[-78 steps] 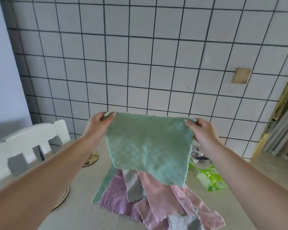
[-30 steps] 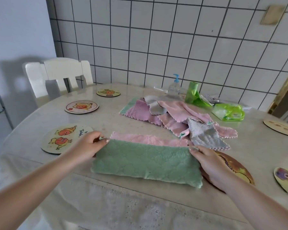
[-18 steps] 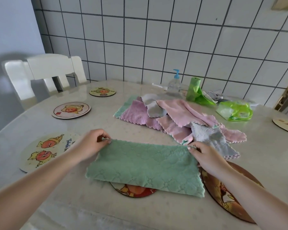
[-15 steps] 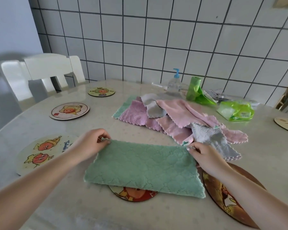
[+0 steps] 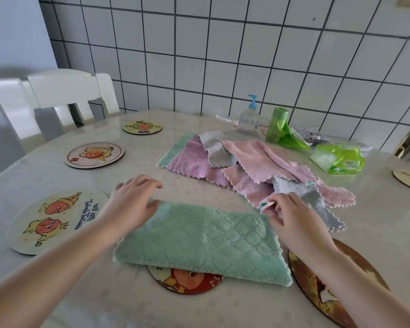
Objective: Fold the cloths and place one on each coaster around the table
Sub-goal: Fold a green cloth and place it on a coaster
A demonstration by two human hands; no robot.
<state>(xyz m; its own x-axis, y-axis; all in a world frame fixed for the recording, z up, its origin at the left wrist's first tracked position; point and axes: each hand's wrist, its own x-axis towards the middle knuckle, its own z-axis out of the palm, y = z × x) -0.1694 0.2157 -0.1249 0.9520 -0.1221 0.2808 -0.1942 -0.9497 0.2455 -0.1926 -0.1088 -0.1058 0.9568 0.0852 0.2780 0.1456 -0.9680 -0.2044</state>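
A folded green cloth (image 5: 199, 240) lies flat near the bottom centre of the frame, close to the table's (image 5: 376, 221) front edge, covering most of a red coaster (image 5: 187, 281) whose lower rim shows beneath it. Bare tabletop lies between this cloth and the pile of cloths (image 5: 246, 166) at centre right. The cloth is mint, quilted in a diamond pattern, with a scalloped right edge. The left hand (image 5: 130, 204) hovers open over its upper left corner, fingers spread and relaxed. The right hand (image 5: 291, 218) pinches the cloth's upper right corner between thumb and fingers. A large brown coaster (image 5: 317, 287) sits at lower right, partly under the right forearm. At left, a pale coaster (image 5: 55, 218) with two orange cartoon figures carries blue writing that begins "we are"; the rest is not readable. Two more coasters (image 5: 95, 154) trail toward the white chair (image 5: 64, 91) at upper left, with wide bare table around them. A pump bottle (image 5: 250, 116) stands near the tiled wall.
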